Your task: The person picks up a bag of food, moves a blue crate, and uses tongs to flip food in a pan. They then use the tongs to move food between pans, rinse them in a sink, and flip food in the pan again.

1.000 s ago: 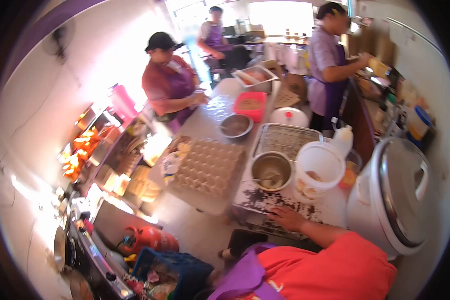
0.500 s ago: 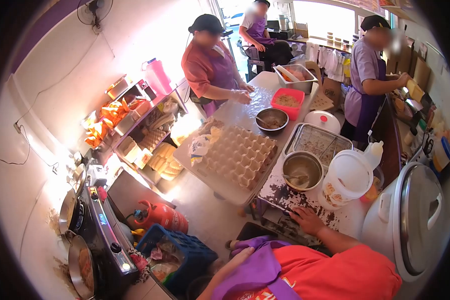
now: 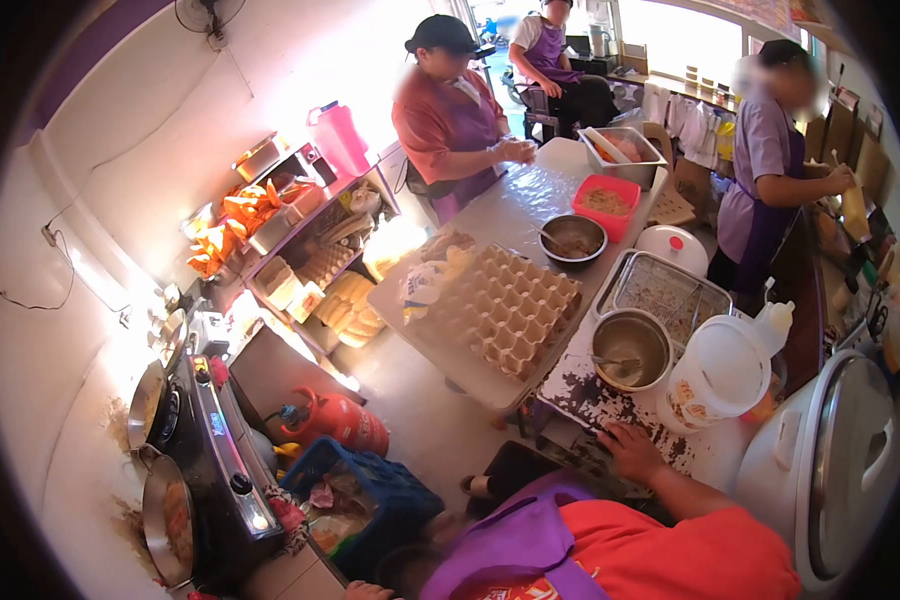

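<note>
My right hand (image 3: 635, 450) lies flat, fingers spread, on the worn, paint-chipped table edge (image 3: 590, 400), holding nothing. Just beyond it stand a steel bowl (image 3: 630, 345) with a spoon in it and a white plastic bucket (image 3: 725, 370). Only a small part of my left hand (image 3: 370, 590) shows at the bottom edge, low beside my purple apron (image 3: 510, 545) and above a blue crate (image 3: 360, 505); its fingers are too cut off to read.
A stack of egg trays (image 3: 510, 300), a wire rack tray (image 3: 660, 290), a red container (image 3: 605, 205) and a white rice cooker (image 3: 840, 470) crowd the table. A red gas cylinder (image 3: 335, 420) and a stove (image 3: 205, 450) stand at left. Three people work at the far end.
The view has tilted down and drifted left. My left hand dropped from beside my apron to the bottom edge. My right hand stays flat on the table.
</note>
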Motion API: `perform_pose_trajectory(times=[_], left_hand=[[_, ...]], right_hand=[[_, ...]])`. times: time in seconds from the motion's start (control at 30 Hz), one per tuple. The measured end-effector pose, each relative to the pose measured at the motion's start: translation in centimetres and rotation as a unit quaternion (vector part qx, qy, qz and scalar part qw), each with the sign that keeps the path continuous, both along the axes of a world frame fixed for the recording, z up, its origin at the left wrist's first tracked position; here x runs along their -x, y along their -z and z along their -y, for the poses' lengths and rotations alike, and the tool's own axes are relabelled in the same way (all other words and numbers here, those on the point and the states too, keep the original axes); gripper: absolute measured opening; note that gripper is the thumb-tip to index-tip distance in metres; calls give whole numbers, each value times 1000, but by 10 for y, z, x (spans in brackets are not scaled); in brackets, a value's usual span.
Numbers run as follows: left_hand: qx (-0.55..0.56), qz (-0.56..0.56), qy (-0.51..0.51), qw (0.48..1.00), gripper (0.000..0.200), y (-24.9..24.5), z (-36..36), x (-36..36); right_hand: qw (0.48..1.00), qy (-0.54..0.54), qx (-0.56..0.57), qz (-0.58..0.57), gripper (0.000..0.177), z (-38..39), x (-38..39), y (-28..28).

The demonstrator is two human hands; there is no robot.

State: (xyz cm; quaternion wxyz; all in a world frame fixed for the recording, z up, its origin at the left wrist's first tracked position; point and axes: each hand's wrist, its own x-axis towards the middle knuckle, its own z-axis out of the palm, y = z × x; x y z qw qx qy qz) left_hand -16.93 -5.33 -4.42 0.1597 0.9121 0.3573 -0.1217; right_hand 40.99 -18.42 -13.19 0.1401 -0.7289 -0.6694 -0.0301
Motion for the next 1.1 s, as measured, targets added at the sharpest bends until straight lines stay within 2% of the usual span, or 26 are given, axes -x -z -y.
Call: perform_pose_trajectory(times=[0.03,0.07,0.17,0.43,0.73,0.93,1.1], left_hand=[[20,16,16,1000,38,-11,5,0],[-9,76,4,997,37,-16,8,-6],[-56,121,-29,991,39,-29,9,-16],[-43,107,-33,993,37,-19,8,-7],[-43,138,-54,988,32,-14,7,-4],[-42,146,-48,987,29,-21,7,-9],[-23,111,-57,992,27,-18,5,-8]], right_hand=[[1000,3,3,1,54,-1,2,-1],[1000,-2,-7,6,53,-2,4,0],[999,-9,-22,27,49,-2,0,-2],[1000,-12,-11,23,60,-1,4,-5],[999,-4,35,40,58,0,1,6],[994,-53,62,72,56,-1,-10,1],[996,-63,38,56,56,-3,-15,5]])
